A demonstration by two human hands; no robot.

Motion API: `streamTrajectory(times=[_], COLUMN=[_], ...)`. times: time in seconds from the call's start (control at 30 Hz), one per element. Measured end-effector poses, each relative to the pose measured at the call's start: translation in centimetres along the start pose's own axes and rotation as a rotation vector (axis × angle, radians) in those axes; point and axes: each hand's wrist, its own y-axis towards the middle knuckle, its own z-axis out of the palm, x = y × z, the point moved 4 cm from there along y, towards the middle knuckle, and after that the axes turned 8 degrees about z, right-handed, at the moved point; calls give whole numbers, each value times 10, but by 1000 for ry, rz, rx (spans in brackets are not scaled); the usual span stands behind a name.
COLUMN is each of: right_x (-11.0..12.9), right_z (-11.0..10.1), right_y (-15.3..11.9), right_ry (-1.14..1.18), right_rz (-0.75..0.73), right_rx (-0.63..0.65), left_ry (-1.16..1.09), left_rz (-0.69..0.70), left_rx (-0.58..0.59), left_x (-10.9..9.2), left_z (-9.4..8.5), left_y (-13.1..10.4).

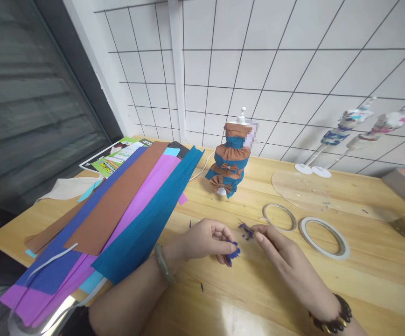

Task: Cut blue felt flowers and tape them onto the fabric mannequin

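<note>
Head: probable tape rolls lie near blue scraps.

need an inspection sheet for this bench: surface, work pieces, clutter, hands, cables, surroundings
Surface: light-brown wooden tabletop, with a pale reflection near the bottom edge.
Work pieces: dark-blue ruffled paper-like piece.
Clutter: small dark-blue scraps; two pale ring-shaped rolls, lying flat; long multicoloured paper-like sheets, overlapping at left.
Grip: left hand pinches the ruffled piece; right hand has its fingertips at the scraps, hold unclear.
Cables: thin white cord beside the sheets.
Surroundings: white wall with black grid lines; upright brown-and-teal draped miniature dress form; two white-based draped figures.
</note>
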Motion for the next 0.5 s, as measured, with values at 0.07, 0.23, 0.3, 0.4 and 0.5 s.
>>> streamTrajectory(times=[0.07, 0.23, 0.3, 0.4, 0.5], right_x=[-13, -14, -5, 6, 11], right_z=[1, 1, 3, 15, 26], right_y=[5, 7, 3, -2, -3], right_ry=[-113, -206, -95, 94, 152], right_rz=[107, -16, -91, -113, -159], right_rx=[-9, -128, -145, -19, 73], left_ry=[-30, -177, -260, -361, -434], left_rz=[-11, -30, -29, -17, -56], left_rx=[-40, -157, -161, -104, -82], left_x=[1, 4, 5, 7, 9], left_z=[-1, -3, -2, 0, 2], left_y=[2, 4, 4, 4, 4])
